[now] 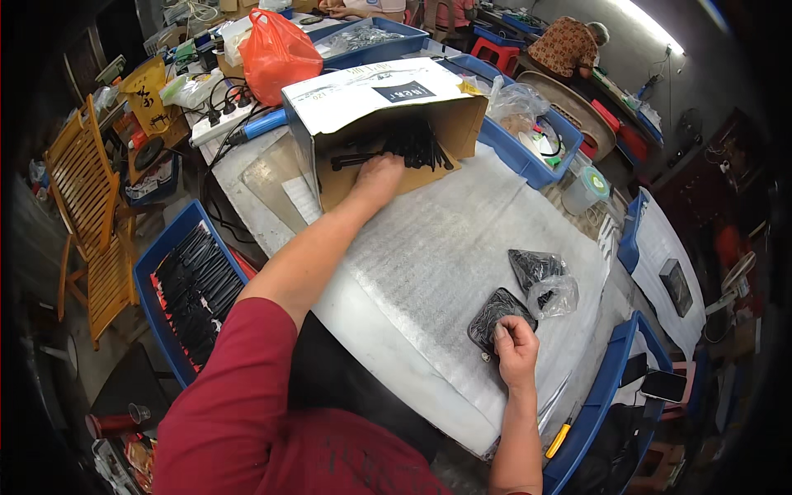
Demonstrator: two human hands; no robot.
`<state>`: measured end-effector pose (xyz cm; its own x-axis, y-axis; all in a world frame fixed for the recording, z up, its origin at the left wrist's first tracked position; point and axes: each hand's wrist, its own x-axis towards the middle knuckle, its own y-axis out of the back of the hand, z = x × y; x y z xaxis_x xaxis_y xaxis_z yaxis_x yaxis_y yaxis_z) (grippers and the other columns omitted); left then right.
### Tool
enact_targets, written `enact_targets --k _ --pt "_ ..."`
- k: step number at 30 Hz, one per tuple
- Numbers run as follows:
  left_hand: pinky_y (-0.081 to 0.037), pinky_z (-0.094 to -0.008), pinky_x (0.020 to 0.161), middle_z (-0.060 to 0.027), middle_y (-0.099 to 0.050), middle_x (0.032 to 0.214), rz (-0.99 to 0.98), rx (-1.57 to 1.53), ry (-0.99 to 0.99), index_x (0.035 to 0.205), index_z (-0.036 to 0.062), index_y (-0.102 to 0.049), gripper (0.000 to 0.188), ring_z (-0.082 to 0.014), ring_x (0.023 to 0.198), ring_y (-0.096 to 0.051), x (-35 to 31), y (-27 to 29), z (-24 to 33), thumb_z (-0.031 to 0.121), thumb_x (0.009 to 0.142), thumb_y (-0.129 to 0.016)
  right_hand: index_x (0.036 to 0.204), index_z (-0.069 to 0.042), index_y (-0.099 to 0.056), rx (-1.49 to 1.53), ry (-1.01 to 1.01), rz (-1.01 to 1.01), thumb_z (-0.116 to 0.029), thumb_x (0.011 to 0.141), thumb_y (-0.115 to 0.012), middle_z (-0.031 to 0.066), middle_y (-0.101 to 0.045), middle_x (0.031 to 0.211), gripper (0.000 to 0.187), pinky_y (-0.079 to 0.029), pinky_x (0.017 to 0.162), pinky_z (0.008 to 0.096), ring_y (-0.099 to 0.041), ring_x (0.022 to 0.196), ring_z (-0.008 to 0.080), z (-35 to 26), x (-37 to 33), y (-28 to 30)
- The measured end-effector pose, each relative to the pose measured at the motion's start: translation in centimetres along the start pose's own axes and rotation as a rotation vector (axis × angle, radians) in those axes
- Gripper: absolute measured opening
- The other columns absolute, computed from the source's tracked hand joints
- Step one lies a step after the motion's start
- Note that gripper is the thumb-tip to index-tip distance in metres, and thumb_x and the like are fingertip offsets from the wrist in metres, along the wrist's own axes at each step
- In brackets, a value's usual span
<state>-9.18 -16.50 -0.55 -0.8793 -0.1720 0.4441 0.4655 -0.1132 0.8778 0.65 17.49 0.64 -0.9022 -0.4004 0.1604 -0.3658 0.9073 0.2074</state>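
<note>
Left hand (378, 175) is stretched way out into the open side of a cardboard box (388, 111) that's tipped over on the surface (429, 256). The fingers sit right at a heap of black parts (412, 144) inside the box, touching the nearest ones, but I can't tell if they've actually closed on any, since the hand is seen from the back.

Right hand (516, 346) is close to the body, well apart from the left. It's curled loosely with the fingertips pressing down on a dark rounded pad (495, 313) lying flat on the surface. Looks like holding it in place more than gripping it, nothing is lifted.

Just beyond the right hand there's a black piece (532, 266) with a crumpled clear bag (557, 295) against it, both just past the pad. A blue bin (606, 388) runs along the surface edge right beside the right hand, with a yellow-handled tool (558, 440) near its rim and a phone (664, 385) further out.

Down to the left of the left forearm, on a lower level, is a blue tray (165, 247) packed with rows of black parts. Beyond the box, past the left hand, sits an orange bag (276, 54) and a power strip (221, 124).
</note>
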Motion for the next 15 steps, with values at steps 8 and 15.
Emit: enact_targets --k 8,15 --pt "-0.042 -0.0418 0.070 -0.0227 -0.054 0.085 0.173 -0.196 0.107 0.083 -0.0044 -0.054 0.015 -0.0382 0.080 -0.052 -4.8 3.3 -0.1 -0.002 0.072 -0.044 0.079 0.002 -0.053 0.042 -0.018 0.012 -0.004 0.078 -0.053 -0.0030 -0.048 0.061 0.006 -0.032 0.047 0.0168 -0.039 0.054 0.0022 -0.1 -0.1 0.0" --pt "-0.043 -0.0257 0.052 -0.0063 -0.053 0.065 0.062 -0.792 0.233 0.084 -0.0032 -0.053 0.011 -0.0140 0.057 -0.053 -11.3 7.6 3.7 0.006 0.079 -0.050 0.081 0.002 -0.053 0.024 0.017 0.011 -0.006 0.079 -0.051 -0.0018 -0.048 0.064 0.008 -0.035 0.052 0.0180 -0.041 0.058 0.0040 -0.1 -0.1 0.3"
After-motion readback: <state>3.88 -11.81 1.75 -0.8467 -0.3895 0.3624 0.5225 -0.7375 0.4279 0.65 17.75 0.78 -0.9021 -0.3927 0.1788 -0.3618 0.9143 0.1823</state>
